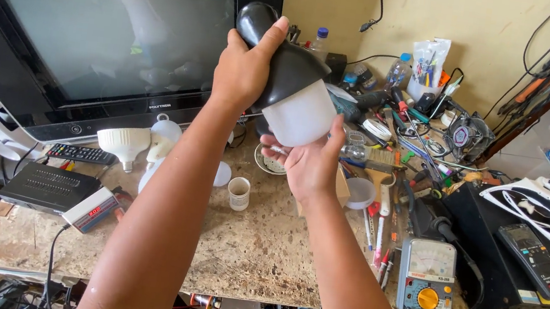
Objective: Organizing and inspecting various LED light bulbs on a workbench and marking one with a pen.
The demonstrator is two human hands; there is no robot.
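A big dark television (105,19) stands at the back of the crowded tabletop (256,244), so the front part stays free for working. Both hands are lifted above it with a lamp (291,82) between them. The left hand (244,69) wraps tight around the lamp's black body to keep it steady, and the right hand (309,162) cups open under its white shade to hold it up.
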